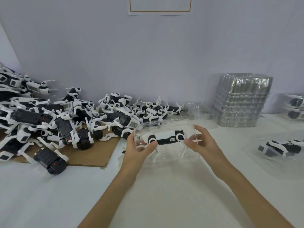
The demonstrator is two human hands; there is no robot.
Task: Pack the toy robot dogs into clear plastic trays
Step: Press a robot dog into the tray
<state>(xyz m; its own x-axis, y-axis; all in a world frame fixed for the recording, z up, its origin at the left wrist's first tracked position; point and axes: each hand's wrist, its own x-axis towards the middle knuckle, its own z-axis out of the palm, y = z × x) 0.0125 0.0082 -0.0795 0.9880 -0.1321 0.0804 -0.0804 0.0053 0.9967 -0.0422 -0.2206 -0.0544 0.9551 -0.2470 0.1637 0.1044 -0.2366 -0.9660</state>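
A black-and-white toy robot dog (pixel 166 137) lies on its side inside a clear plastic tray (pixel 167 124) at the middle of the white table. My left hand (pixel 139 149) grips the tray's left end, thumb over the dog's front. My right hand (pixel 199 142) holds the tray's right end, fingers curled around the rim and thumb pressing near the dog's rear leg. The dog's white legs point toward me through the plastic.
A big heap of loose toy dogs (pixel 54 117) covers the left side, partly on cardboard (pixel 92 155). A tall stack of clear trays (pixel 241 101) stands at back right. A packed tray (pixel 279 148) and more packed trays (pixel 295 106) lie at the right.
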